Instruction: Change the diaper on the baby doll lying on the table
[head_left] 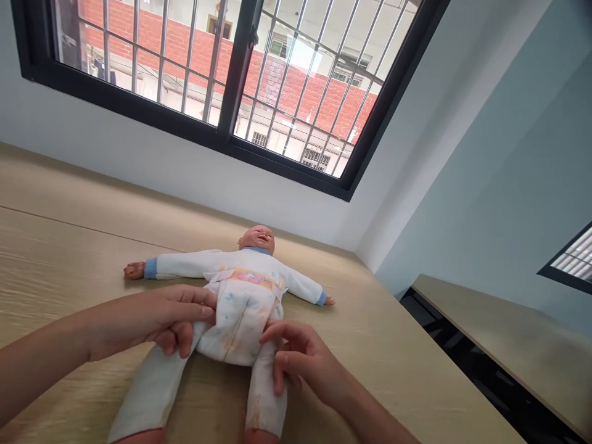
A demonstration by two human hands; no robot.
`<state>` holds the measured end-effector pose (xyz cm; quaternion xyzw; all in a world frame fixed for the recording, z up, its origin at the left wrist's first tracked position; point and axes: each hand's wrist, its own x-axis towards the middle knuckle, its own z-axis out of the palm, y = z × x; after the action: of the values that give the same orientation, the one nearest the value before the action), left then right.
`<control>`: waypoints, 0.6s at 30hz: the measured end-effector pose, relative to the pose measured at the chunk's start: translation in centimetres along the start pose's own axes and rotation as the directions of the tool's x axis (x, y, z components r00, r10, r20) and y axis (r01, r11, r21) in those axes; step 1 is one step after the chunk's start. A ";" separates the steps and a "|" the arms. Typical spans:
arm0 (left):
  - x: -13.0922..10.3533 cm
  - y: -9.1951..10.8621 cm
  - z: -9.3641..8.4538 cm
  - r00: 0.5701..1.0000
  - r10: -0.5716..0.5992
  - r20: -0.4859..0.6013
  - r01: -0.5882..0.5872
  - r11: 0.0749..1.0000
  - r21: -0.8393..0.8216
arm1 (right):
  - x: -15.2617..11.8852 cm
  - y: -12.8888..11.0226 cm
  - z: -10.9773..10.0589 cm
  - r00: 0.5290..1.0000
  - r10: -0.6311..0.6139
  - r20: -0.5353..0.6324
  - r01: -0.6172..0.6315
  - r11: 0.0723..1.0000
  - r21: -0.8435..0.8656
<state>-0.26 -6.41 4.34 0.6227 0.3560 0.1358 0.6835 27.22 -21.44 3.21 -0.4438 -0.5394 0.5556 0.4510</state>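
A baby doll (259, 239) in a white suit with blue cuffs lies on its back, arms spread and legs toward me. Around its hips, over the suit, is a white diaper (235, 314) with a printed orange-pink waistband. My left hand (178, 314) is at the diaper's left edge by the leg opening, thumb and fingers close together on it, the other fingers curled. On the other side, my right hand (303, 357) has its index fingertip against the diaper's leg edge. Its thumb is apart from that finger, over the doll's leg, and its lower fingers are bent beside the leg.
The doll lies on a light wooden table (379, 364), which meets the wall below a barred, dark-framed window (226, 142). To the right, past the table edge, stands another wood-topped surface (504, 345) with a dark front.
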 end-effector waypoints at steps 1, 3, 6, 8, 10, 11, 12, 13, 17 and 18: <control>0.1 -0.1 0.1 1.000 0.005 -0.001 -0.005 1.000 -0.009 | 0.0 0.1 0.2 1.000 0.002 -0.016 -0.002 1.000 -0.017; 0.6 -0.3 0.1 0.998 0.037 -0.046 -0.037 0.999 0.011 | 0.2 0.4 0.4 0.992 -0.009 -0.127 0.000 0.997 -0.075; 1.3 -0.8 -0.3 0.970 0.152 -0.190 -0.114 0.974 0.196 | 0.5 1.1 0.2 0.956 -0.054 -0.288 -0.015 0.972 -0.233; 1.6 -1.1 -0.5 0.942 0.227 -0.245 -0.134 0.928 0.346 | 0.5 1.4 0.0 0.940 -0.107 -0.324 -0.021 0.930 -0.368; 1.7 -1.4 -0.7 0.923 0.289 -0.253 -0.150 0.878 0.454 | 0.4 1.4 -0.1 0.935 -0.158 -0.317 -0.017 0.875 -0.484; 1.7 -1.5 -0.7 0.912 0.314 -0.263 -0.151 0.854 0.497 | 0.4 1.4 -0.1 0.935 -0.174 -0.308 -0.015 0.850 -0.527; 1.7 -1.6 -0.7 0.900 0.335 -0.279 -0.144 0.833 0.534 | 0.3 1.4 -0.1 0.935 -0.186 -0.301 -0.016 0.827 -0.561; 1.6 -1.8 -0.7 0.889 0.351 -0.295 -0.135 0.815 0.564 | 0.3 1.4 -0.1 0.932 -0.199 -0.303 -0.018 0.808 -0.589; 1.4 -2.1 -0.6 0.916 0.332 -0.225 -0.153 0.809 0.568 | 0.3 1.6 -0.3 0.897 -0.282 -0.341 -0.003 0.767 -0.641; 1.4 -2.0 -0.6 0.932 0.319 -0.174 -0.176 0.814 0.553 | 0.2 1.7 -0.3 0.883 -0.331 -0.333 0.036 0.754 -0.656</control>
<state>-0.18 -5.46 1.97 0.8044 0.3807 0.2010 0.4094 27.47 -21.15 1.50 -0.6233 -0.6232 0.1818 0.4361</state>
